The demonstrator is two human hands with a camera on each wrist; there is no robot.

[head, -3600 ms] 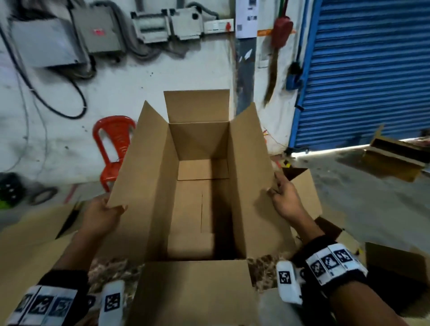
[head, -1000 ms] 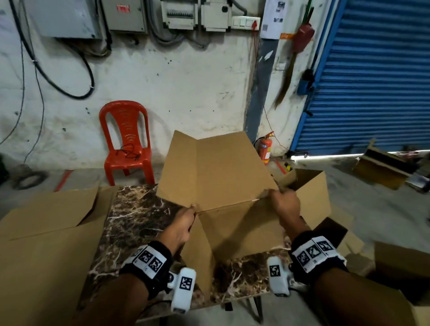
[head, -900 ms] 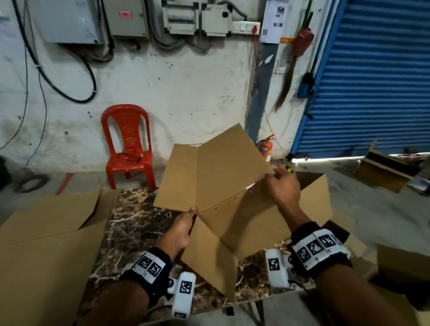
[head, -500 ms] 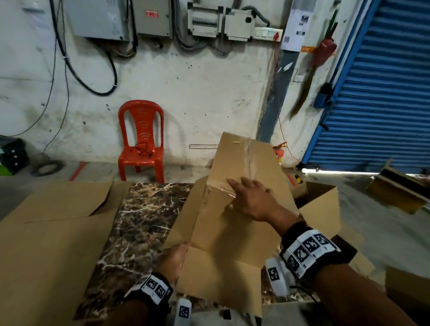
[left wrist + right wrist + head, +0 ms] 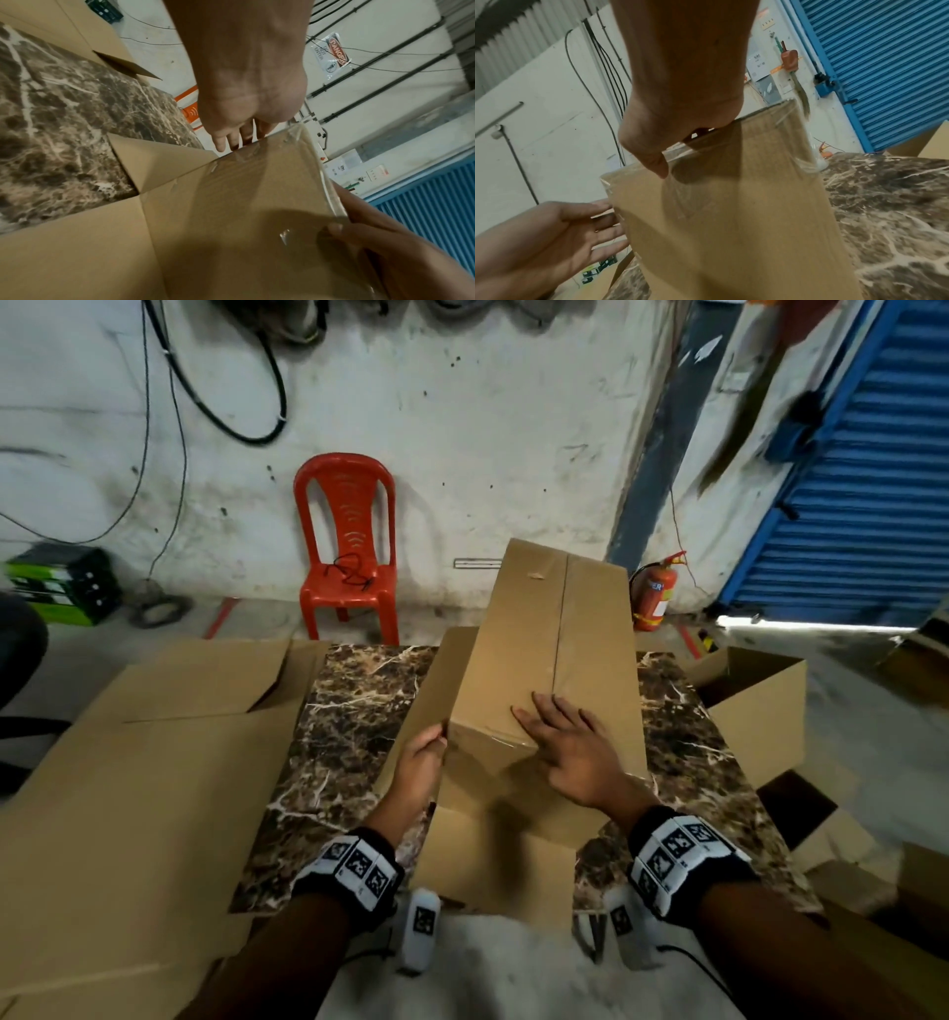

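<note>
The cardboard box [image 5: 554, 649] sits seam-up on the marble table [image 5: 349, 711]. My right hand [image 5: 570, 752] presses flat on the clear tape [image 5: 257, 182], grasping nothing. My left hand [image 5: 418, 770] braces the side, fingers straight. I judge it best to smooth firmly over the edge.

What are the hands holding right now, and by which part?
The cardboard box, steadied, not gripped: left hand flat against its left side at the near corner, right hand flat on the top's near taped edge.
</note>
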